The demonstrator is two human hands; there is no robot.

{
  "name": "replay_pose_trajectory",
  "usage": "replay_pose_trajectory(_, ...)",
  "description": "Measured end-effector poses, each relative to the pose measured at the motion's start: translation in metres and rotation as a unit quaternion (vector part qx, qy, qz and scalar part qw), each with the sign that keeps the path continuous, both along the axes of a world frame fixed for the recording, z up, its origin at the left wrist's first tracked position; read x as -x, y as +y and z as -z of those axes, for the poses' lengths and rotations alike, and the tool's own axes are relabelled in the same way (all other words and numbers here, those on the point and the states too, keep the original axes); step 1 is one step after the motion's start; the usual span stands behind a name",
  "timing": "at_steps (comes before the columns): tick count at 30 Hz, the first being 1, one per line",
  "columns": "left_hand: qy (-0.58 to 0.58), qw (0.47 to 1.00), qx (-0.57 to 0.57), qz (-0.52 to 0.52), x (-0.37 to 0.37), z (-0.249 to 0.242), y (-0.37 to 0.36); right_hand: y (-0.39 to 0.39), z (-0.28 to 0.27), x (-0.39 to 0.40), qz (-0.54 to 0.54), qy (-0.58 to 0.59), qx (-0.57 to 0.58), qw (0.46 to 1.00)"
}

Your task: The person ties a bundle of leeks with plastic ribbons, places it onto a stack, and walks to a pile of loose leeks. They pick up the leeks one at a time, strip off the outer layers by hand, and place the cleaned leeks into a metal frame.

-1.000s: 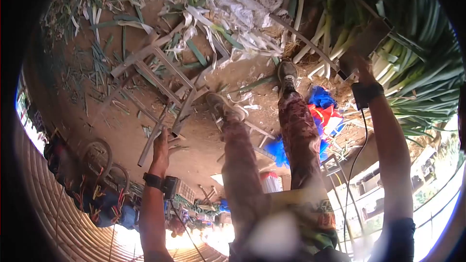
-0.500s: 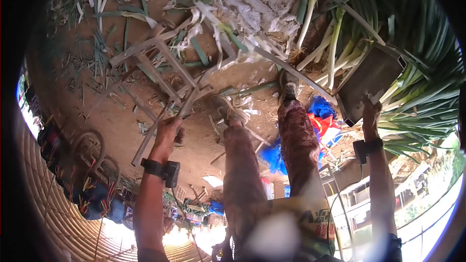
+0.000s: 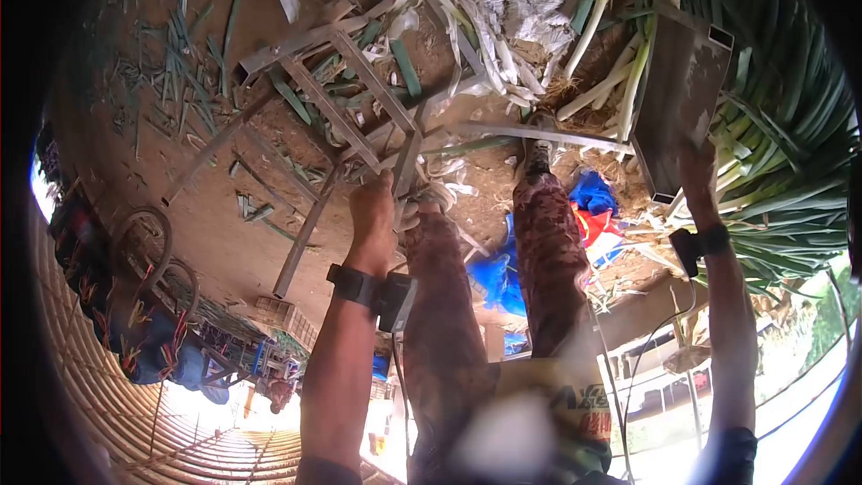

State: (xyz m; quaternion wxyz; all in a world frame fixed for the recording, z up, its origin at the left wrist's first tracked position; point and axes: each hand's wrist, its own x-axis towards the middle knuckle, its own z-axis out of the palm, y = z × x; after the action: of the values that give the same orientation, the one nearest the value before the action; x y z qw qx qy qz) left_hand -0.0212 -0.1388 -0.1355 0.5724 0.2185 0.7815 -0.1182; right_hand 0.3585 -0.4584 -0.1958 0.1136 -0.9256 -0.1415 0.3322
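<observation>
A metal frame (image 3: 332,112) made of square tubes and flat bars stretches across the ground in front of me. Its left part has crossed legs and rungs. On its right is a broad rectangular metal piece (image 3: 672,94), joined by long bars. My left hand (image 3: 373,216) is closed around a tube of the frame's left part, fingers partly hidden. My right hand (image 3: 699,180) grips the near right edge of the broad piece. A big heap of leeks (image 3: 781,144) lies right beside that hand, leaves pointing away to the right.
Leek scraps (image 3: 184,81) litter the dirt floor (image 3: 108,162). White sheeting (image 3: 530,4) lies at the far side. Blue and red plastic bags (image 3: 593,202) sit by my right leg. At lower left are a curved metal handle (image 3: 148,233) and a crate (image 3: 285,319).
My left hand has moved right with the frame's left part, which has turned. The broad right piece has swung more upright, and my right hand has shifted slightly with it.
</observation>
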Motion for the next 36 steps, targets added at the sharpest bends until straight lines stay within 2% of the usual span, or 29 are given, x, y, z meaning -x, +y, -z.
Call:
replay_pose_trajectory(1, 0.003, 1.000, 0.003, -0.002, 0.000, 0.000, -0.002, 0.005, 0.003, 0.000, -0.109, -0.056, -0.077, 0.989)
replay_pose_trajectory(2, 0.000, 1.000, -0.019, 0.012, 0.000, 0.000, -0.002, 0.010, 0.004, 0.002, -0.110, -0.054, -0.076, 0.989)
replay_pose_trajectory(4, -0.006, 0.999, -0.042, 0.024, -0.003, -0.002, -0.002, 0.026, 0.000, 0.001, -0.011, -0.038, -0.108, 0.993)
replay_pose_trajectory(7, 0.002, 0.998, -0.041, 0.039, -0.004, -0.003, -0.002, 0.046, -0.017, 0.003, -0.028, 0.009, -0.076, 0.997)
replay_pose_trajectory(10, -0.022, 0.998, -0.060, 0.028, -0.001, 0.000, -0.005, 0.033, 0.002, -0.008, -0.037, 0.043, -0.107, 0.993)
replay_pose_trajectory(13, 0.045, 0.996, -0.043, 0.067, -0.008, -0.001, -0.003, 0.053, 0.019, -0.027, -0.073, 0.044, -0.069, 0.994)
replay_pose_trajectory(16, 0.029, 0.996, -0.045, 0.068, -0.008, -0.002, -0.003, 0.105, 0.012, -0.031, -0.102, 0.007, -0.067, 0.992)
replay_pose_trajectory(17, 0.031, 0.996, -0.046, 0.066, -0.009, -0.003, -0.002, 0.110, 0.025, -0.039, -0.105, 0.019, -0.033, 0.994)
replay_pose_trajectory(21, 0.015, 0.997, -0.061, 0.054, -0.005, 0.000, -0.004, 0.146, 0.053, -0.044, -0.174, 0.005, -0.068, 0.982)
replay_pose_trajectory(25, 0.023, 0.995, -0.077, 0.066, -0.009, -0.001, -0.003, 0.173, 0.056, -0.037, -0.130, 0.076, -0.076, 0.986)
replay_pose_trajectory(27, 0.027, 0.993, -0.094, 0.065, -0.009, -0.001, -0.006, 0.171, 0.077, -0.038, -0.264, 0.029, -0.089, 0.960)
replay_pose_trajectory(28, 0.032, 0.994, -0.090, 0.062, -0.011, -0.001, -0.006, 0.173, 0.079, -0.035, -0.265, 0.029, -0.089, 0.960)
replay_pose_trajectory(30, 0.038, 0.994, -0.089, 0.058, -0.011, -0.001, -0.003, 0.193, 0.077, -0.014, -0.487, -0.091, 0.015, 0.869)
replay_pose_trajectory(31, 0.035, 0.995, -0.082, 0.054, -0.011, -0.001, -0.003, 0.206, 0.066, 0.000, -0.265, 0.041, -0.050, 0.962)
replay_pose_trajectory(34, 0.043, 0.994, -0.077, 0.058, -0.012, -0.002, -0.003, 0.224, 0.064, 0.029, -0.263, 0.060, -0.019, 0.963)
replay_pose_trajectory(36, 0.055, 0.993, -0.080, 0.065, -0.012, -0.003, -0.003, 0.229, 0.065, 0.045, -0.256, 0.047, -0.041, 0.965)
